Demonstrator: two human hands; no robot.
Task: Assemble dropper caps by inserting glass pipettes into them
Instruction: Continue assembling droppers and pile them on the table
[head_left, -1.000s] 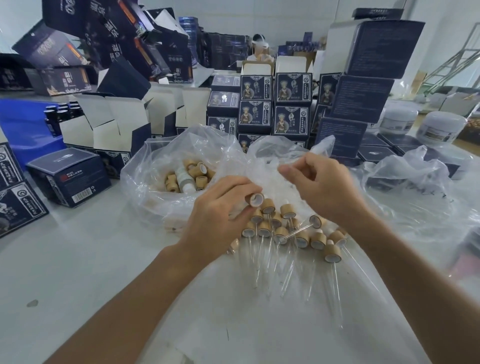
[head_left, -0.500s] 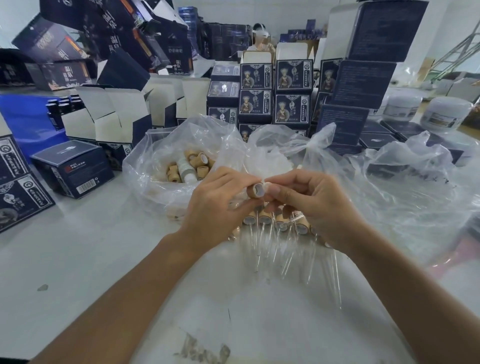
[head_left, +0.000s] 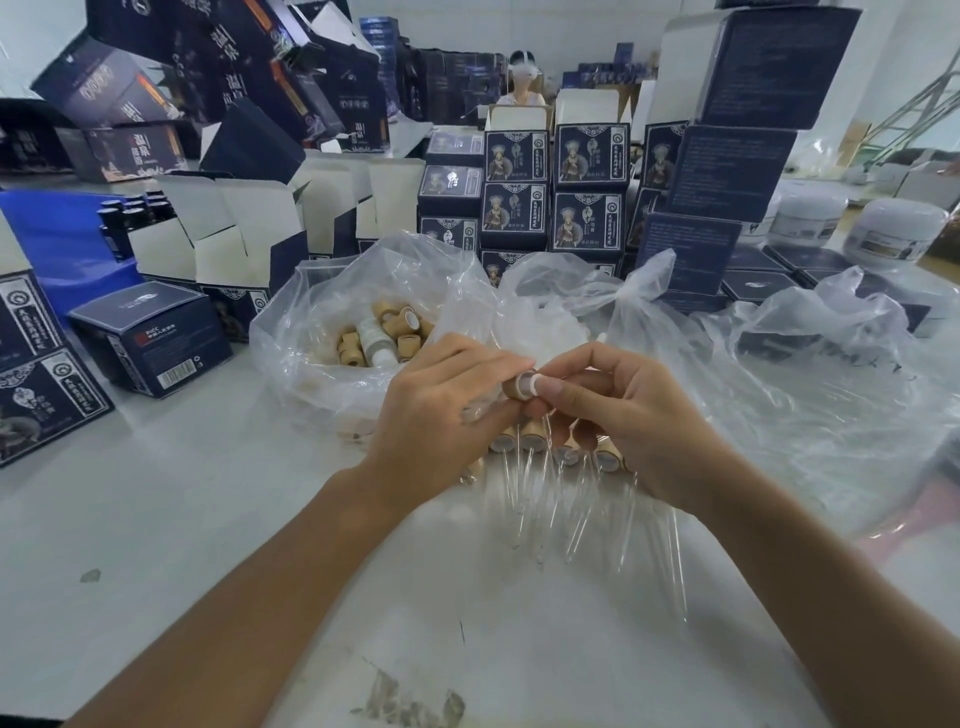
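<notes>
Since one second ago, our right hand has come in from 1 o'clock of the work spot, where it was raised and apart, and now meets our left hand at frame centre; the finished droppers it then left exposed are now partly covered by it.

Left hand: fingers curled round one wood-toned dropper cap, pinched between thumb and fingertips, its white-lined mouth turned toward the right hand. Right hand: thumb and forefinger pinched together directly at that mouth. We presume a glass pipette is between them, but the glass itself cannot be made out here.

Step in hand, by our judgement: seating a pipette into the cap, at or just after first entry.

Row of assembled droppers lies on the clear plastic sheet just at 6 o'clock of the hands, caps away from us, glass tips pointing toward us. Bag of loose caps sits at 10 o'clock of the hands, open. Second clear bag at 12 o'clock; contents pale, not identifiable.

Next move calls for a straight axial push, cap held steady, no sideways load on thin glass. Then the piece would go down with the row.
</notes>
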